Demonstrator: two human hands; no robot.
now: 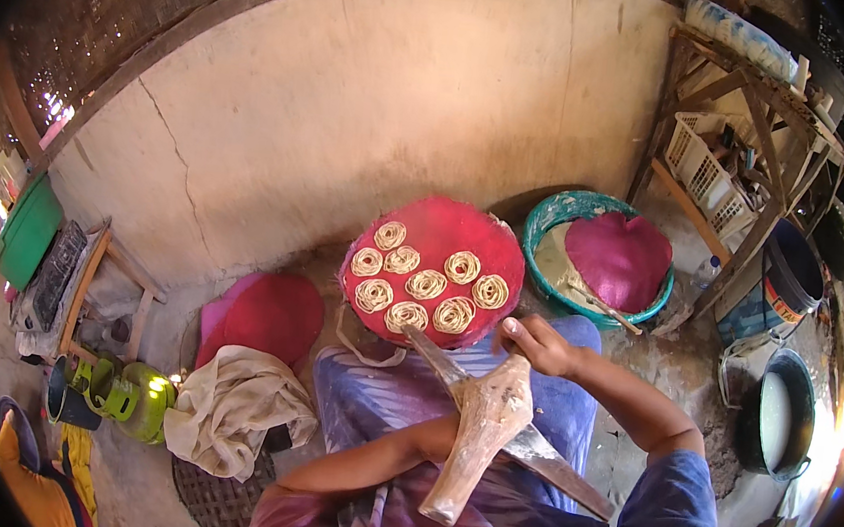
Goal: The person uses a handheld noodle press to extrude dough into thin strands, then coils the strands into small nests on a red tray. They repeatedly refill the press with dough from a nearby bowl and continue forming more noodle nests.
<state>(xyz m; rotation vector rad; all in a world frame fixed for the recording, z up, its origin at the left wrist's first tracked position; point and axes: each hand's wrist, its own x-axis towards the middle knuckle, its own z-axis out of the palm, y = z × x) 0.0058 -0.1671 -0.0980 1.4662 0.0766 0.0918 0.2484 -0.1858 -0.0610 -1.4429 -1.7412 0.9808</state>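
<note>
A thick, worn wooden cross-handled tool (491, 410) stands in front of my body, with a flatter second bar crossing under its top piece. My right hand (539, 344) is closed around the far end of that top piece. My left forearm reaches in beneath the tool, which hides the left hand and its fingers. Just beyond, a round red mat (436, 220) carries several coiled nests of pale noodle-like strands (426, 284). The tip of the lower bar overlaps the mat's near edge in the picture. What lies under the tool's middle is hidden.
At right sits a teal basin (535, 235) with pale batter, a stick and a magenta round mat (618, 261). Spare red mats (272, 319), a cream cloth (239, 408) and a green gas cylinder (141, 402) lie left. Buckets (793, 266) and a wooden rack (757, 102) stand right.
</note>
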